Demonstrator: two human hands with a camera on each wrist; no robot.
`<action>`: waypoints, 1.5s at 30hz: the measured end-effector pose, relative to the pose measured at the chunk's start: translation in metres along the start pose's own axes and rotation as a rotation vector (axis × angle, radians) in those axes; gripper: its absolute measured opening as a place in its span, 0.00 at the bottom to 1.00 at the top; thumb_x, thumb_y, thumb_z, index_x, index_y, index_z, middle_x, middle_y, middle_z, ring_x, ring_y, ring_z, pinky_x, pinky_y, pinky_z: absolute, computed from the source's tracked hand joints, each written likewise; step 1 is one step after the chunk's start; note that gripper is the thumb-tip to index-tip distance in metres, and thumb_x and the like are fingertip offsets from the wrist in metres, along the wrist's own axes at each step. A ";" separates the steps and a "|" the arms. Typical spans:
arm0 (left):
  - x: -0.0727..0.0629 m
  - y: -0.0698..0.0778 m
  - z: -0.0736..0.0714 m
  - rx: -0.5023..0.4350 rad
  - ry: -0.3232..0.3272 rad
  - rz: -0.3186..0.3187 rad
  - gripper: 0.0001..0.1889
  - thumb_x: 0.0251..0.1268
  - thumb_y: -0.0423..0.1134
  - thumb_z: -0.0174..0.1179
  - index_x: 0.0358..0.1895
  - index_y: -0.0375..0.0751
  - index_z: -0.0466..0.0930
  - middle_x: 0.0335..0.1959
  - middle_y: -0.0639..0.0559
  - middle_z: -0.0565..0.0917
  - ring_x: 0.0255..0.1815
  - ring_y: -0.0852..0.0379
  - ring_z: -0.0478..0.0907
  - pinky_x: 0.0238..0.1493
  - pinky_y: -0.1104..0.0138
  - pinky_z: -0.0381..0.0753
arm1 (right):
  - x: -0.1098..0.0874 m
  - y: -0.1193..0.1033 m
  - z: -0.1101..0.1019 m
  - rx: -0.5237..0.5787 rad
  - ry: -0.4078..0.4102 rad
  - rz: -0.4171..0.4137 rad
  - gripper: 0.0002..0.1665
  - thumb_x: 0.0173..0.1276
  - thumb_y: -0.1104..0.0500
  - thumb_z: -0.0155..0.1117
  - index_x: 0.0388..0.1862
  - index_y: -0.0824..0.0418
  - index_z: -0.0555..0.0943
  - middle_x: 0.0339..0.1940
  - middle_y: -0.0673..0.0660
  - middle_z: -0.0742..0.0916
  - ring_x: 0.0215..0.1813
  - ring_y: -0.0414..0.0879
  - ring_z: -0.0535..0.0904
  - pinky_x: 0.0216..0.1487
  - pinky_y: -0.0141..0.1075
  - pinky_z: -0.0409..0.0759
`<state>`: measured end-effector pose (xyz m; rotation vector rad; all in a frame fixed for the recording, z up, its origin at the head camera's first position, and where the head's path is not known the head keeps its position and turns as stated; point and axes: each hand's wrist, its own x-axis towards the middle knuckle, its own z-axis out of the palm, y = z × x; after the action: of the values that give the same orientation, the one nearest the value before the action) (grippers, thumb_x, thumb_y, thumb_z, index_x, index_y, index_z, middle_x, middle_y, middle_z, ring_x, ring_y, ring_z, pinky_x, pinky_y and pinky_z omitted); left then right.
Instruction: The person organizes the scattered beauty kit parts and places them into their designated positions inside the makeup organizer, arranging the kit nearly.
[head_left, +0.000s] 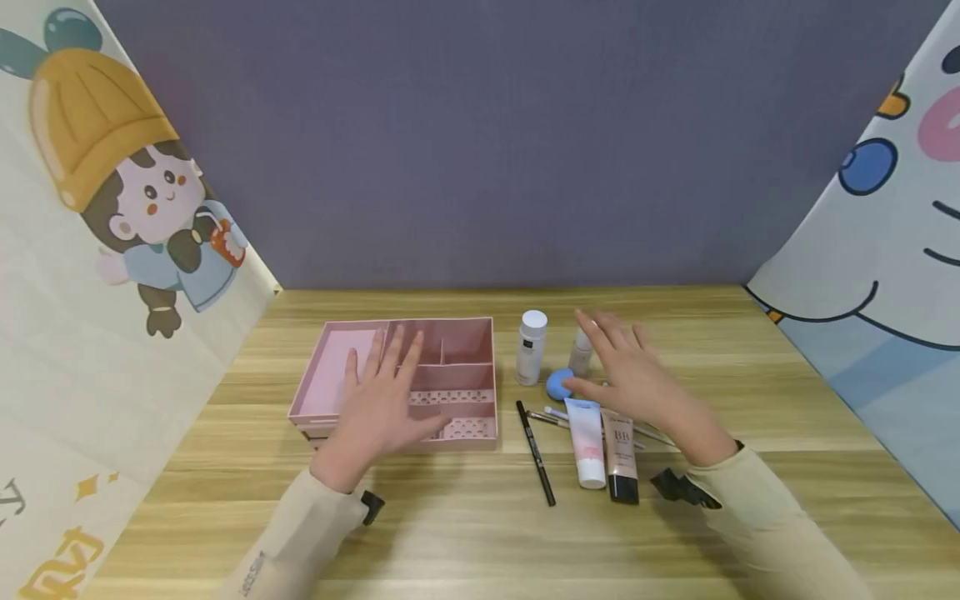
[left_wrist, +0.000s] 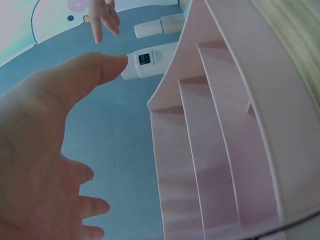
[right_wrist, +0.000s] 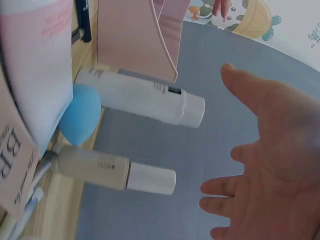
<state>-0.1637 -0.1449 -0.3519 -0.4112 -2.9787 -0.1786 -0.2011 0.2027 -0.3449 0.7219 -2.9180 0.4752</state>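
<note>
A pink compartment organizer (head_left: pixel 457 329) stands on the table, left of the middle. Over it my left hand (head_left: pixel 382 408) hovers with spread fingers, holding nothing. My right hand (head_left: pixel 633 379), fingers straight and empty, is above a group of cosmetics. Below and beside it are a white bottle (head_left: pixel 530 350), a smaller bottle (head_left: pixel 581 354) with a white cap, a blue makeup sponge (head_left: pixel 558 384), a white-and-pink tube (head_left: pixel 587 442) and a BB cream tube (head_left: pixel 621 454). Several thin brushes (head_left: pixel 551 419) lie partly hidden under the tubes. A black pencil (head_left: pixel 536 454) lies nearest the organizer.
The wooden table (head_left: pixel 450 533) meets a grey-blue panel (head_left: pixel 480 150) at the back. Side panels with cartoon prints (head_left: pixel 150 192) flank it left and right. In the right wrist view the two bottles (right_wrist: pixel 140 97) stand close by the sponge.
</note>
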 end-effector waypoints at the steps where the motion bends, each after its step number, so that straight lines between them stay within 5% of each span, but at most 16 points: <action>1: -0.002 -0.002 0.000 -0.003 0.008 -0.002 0.62 0.52 0.76 0.58 0.81 0.45 0.40 0.81 0.40 0.41 0.79 0.35 0.35 0.73 0.37 0.34 | 0.001 -0.001 0.001 0.006 0.012 -0.012 0.59 0.68 0.35 0.62 0.82 0.59 0.44 0.79 0.69 0.54 0.78 0.68 0.47 0.73 0.67 0.38; 26: -0.042 -0.060 0.004 -0.206 0.426 -0.116 0.57 0.46 0.56 0.71 0.75 0.29 0.54 0.73 0.31 0.61 0.74 0.29 0.50 0.64 0.34 0.51 | 0.041 -0.030 0.027 0.173 0.201 -0.097 0.42 0.74 0.54 0.63 0.76 0.70 0.56 0.71 0.71 0.69 0.70 0.65 0.65 0.69 0.58 0.65; 35: -0.060 -0.080 0.009 -0.316 0.403 -0.216 0.53 0.51 0.52 0.72 0.76 0.31 0.53 0.69 0.24 0.63 0.71 0.26 0.53 0.60 0.29 0.55 | 0.055 -0.037 0.028 0.197 0.228 -0.080 0.41 0.71 0.56 0.66 0.73 0.73 0.60 0.67 0.72 0.72 0.67 0.65 0.69 0.67 0.56 0.68; 45: -0.073 -0.096 0.017 -0.492 0.414 -0.217 0.44 0.59 0.43 0.70 0.72 0.23 0.58 0.62 0.25 0.73 0.65 0.27 0.63 0.62 0.34 0.60 | 0.067 -0.030 0.033 0.292 0.232 -0.030 0.34 0.71 0.62 0.65 0.70 0.75 0.65 0.63 0.72 0.73 0.64 0.64 0.71 0.65 0.55 0.71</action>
<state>-0.1229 -0.2534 -0.3888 -0.0742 -2.5352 -0.9074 -0.2471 0.1371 -0.3566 0.6874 -2.6471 0.9283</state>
